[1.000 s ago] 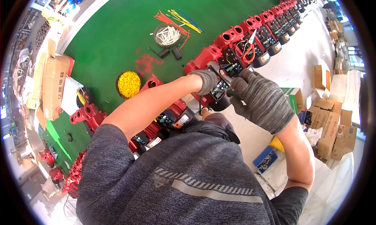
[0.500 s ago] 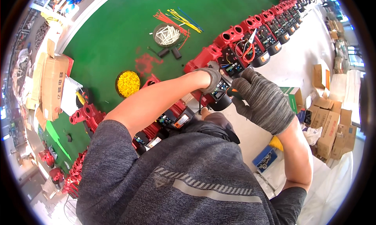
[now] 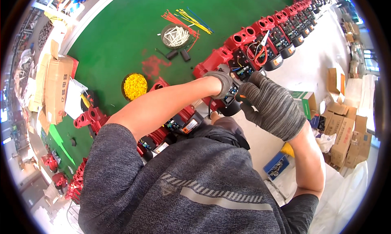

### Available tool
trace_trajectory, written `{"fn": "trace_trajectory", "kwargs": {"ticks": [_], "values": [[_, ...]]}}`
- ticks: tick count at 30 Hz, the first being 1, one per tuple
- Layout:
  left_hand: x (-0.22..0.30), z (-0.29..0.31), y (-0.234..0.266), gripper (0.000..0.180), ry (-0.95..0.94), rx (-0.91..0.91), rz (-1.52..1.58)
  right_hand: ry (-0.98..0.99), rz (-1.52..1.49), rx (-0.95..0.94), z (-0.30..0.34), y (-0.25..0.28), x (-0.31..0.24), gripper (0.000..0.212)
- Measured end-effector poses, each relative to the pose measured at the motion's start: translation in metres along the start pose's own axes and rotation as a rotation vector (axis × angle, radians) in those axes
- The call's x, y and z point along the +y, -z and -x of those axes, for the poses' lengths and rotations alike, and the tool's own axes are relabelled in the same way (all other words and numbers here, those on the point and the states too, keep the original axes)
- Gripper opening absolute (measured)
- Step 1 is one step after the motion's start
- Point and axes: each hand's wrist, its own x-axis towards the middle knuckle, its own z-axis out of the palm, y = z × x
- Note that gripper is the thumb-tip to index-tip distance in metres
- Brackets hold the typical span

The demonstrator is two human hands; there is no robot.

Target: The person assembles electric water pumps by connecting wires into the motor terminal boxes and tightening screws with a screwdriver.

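My left hand [image 3: 220, 82], in a grey knitted glove, reaches over a red pump with an open black electronics box [image 3: 232, 91]; its fingers are hidden behind the glove's cuff and wrist. Just right of it, my gloved right hand [image 3: 273, 107] is closed around a tool with a black-and-orange handle [image 3: 241, 97], held at the box's edge. The tool's tip cannot be made out. Beyond my hands stands the neighbouring pump's circuit board [image 3: 241, 67] with loose coloured wires. Red-handled scissors [image 3: 260, 51] lie on the pump after that.
Red pumps [image 3: 281, 16] run in a row to the far right along the green tabletop [image 3: 122, 38]. On it are a bowl of yellow caps [image 3: 135, 86], a bowl of white tubes [image 3: 175, 36], coloured cable ties [image 3: 179, 20] and black sleeves [image 3: 185, 55]. Cardboard boxes [image 3: 342, 132] stand right.
The whole view has shifted very slightly. Both hands stay at the same pump, and the right one keeps its hold on the tool with only a tiny shift.
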Motion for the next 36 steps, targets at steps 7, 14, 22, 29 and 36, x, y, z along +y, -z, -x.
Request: {"fn": "trace_trajectory", "kwargs": {"ticks": [7,14,22,29,36], "values": [[0.006,0.015,0.005,0.021,0.088,-0.036,0.1,-0.049,-0.097,-0.048,0.0,-0.001,-0.001,0.033],[-0.01,0.021,-0.001,0.014,-0.009,-0.035,0.049,-0.117,-0.267,0.209,0.008,0.005,0.008,0.031],[-0.031,0.045,-0.005,0.019,-0.16,0.209,0.621,-0.253,-0.206,0.131,0.012,-0.08,0.051,0.024],[-0.031,0.047,-0.011,0.02,-0.157,0.31,0.716,-0.416,-0.248,0.113,-0.002,-0.149,0.061,0.035],[-0.028,0.053,-0.022,0.023,-0.082,0.5,0.647,-0.573,-0.546,0.211,-0.019,-0.166,0.069,0.024]]}}
